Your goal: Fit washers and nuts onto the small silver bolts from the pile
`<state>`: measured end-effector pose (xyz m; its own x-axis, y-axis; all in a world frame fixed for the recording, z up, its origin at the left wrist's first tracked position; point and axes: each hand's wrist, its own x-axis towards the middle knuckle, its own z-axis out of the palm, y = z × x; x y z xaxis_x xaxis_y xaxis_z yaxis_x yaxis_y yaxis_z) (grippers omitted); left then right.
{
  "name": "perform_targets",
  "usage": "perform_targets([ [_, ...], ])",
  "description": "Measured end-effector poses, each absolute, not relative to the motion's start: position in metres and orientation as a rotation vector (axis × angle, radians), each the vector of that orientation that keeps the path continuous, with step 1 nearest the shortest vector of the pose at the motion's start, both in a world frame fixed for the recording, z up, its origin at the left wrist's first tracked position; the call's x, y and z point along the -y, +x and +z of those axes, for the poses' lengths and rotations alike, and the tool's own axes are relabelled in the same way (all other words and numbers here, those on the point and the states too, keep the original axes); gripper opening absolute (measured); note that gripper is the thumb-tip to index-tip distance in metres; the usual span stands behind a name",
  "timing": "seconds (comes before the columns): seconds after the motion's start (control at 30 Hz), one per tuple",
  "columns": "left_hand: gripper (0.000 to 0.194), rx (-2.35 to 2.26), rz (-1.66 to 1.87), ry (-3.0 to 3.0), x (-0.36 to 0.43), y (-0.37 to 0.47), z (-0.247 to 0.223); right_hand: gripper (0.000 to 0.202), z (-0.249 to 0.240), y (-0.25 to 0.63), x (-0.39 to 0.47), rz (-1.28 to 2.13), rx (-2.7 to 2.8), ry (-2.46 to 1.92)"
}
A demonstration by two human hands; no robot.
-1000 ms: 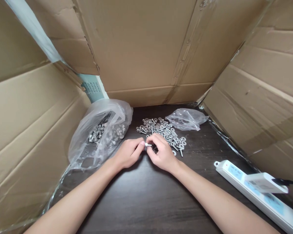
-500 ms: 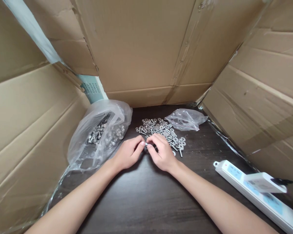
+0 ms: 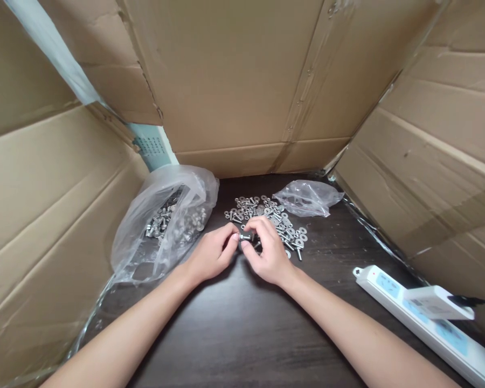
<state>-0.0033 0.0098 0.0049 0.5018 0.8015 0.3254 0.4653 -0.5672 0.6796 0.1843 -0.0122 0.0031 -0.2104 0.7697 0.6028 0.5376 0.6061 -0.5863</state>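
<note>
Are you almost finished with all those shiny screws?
Not nearly. The big clear plastic bag on the left already holds many metal pieces. The left hand and right hand pinch one small silver bolt between them. A loose pile of silver bolts and washers lies behind them.

No readable text; calendar-like sheet (image 3: 151, 148) digits perhaps, too blurred.

A single head-worn camera looks forward and down from the person's own eye line onto a dark counter (image 3: 242, 334). Both forearms run in from the bottom edge and meet near the middle, so the view sits close over the work. Cardboard walls (image 3: 242, 81) close the left, far and right sides. A white power strip (image 3: 424, 318) crosses the lower right corner.
</note>
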Motion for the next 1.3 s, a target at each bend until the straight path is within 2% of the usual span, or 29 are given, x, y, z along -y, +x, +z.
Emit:
perform_targets([
  [0.03, 0.026, -1.035, 0.871, 2.235, -0.0097, -0.0031, 0.005, 0.003, 0.0029, 0.1844, 0.0117, 0.318, 1.888, -1.06],
  [0.17, 0.026, -1.033, 0.884, 2.244, -0.0094, -0.0028, 0.0049, 0.021, 0.0009, 0.1841, 0.0096, 0.314, 1.935, -1.101],
  [0.27, 0.025, -1.045, 0.876, 2.238, -0.0098, -0.0032, 0.0044, 0.005, -0.0001, 0.1832, 0.0108, 0.302, 1.915, -1.064],
  [0.4, 0.024, -1.055, 0.854, 2.247, -0.0103, -0.0033, 0.0046, 0.036, 0.0002, 0.1831, 0.0143, 0.277, 1.856, -0.998],
  [0.47, 0.025, -1.053, 0.863, 2.253, -0.01, -0.0031, 0.0054, 0.03, 0.0004, 0.1837, 0.0143, 0.297, 1.864, -1.029],
  [0.57, 0.025, -1.049, 0.877, 2.244, -0.0094, -0.0026, 0.0069, 0.011, -0.0002, 0.1842, 0.0118, 0.313, 1.872, -1.125],
  [0.63, 0.024, -1.043, 0.882, 2.236, -0.0092, -0.0023, 0.0073, 0.019, -0.0011, 0.1841, 0.0103, 0.309, 1.884, -1.16],
  [0.7, 0.024, -1.037, 0.897, 2.223, -0.0094, -0.0022, 0.0071, 0.019, -0.0017, 0.1837, 0.0102, 0.313, 1.893, -1.155],
  [0.77, 0.024, -1.04, 0.916, 2.199, -0.0099, -0.0022, 0.0064, 0.002, -0.0017, 0.1834, 0.0119, 0.313, 1.877, -1.115],
  [0.87, 0.022, -1.051, 0.937, 2.163, -0.0106, -0.0026, 0.0052, 0.035, -0.0013, 0.1835, 0.015, 0.287, 1.862, -1.033],
  [0.93, 0.02, -1.042, 0.941, 2.147, -0.0107, -0.0027, 0.0048, 0.043, -0.0009, 0.1837, 0.0157, 0.281, 1.877, -1.029],
  [1.13, 0.018, -1.01, 0.909, 2.157, -0.0104, -0.0025, 0.0058, 0.017, 0.0014, 0.1824, 0.0128, 0.342, 1.915, -1.166],
  [1.3, 0.021, -1.019, 0.903, 2.081, -0.0111, -0.0033, 0.0064, 0.01, 0.0006, 0.1799, 0.0119, 0.349, 1.961, -1.177],
])
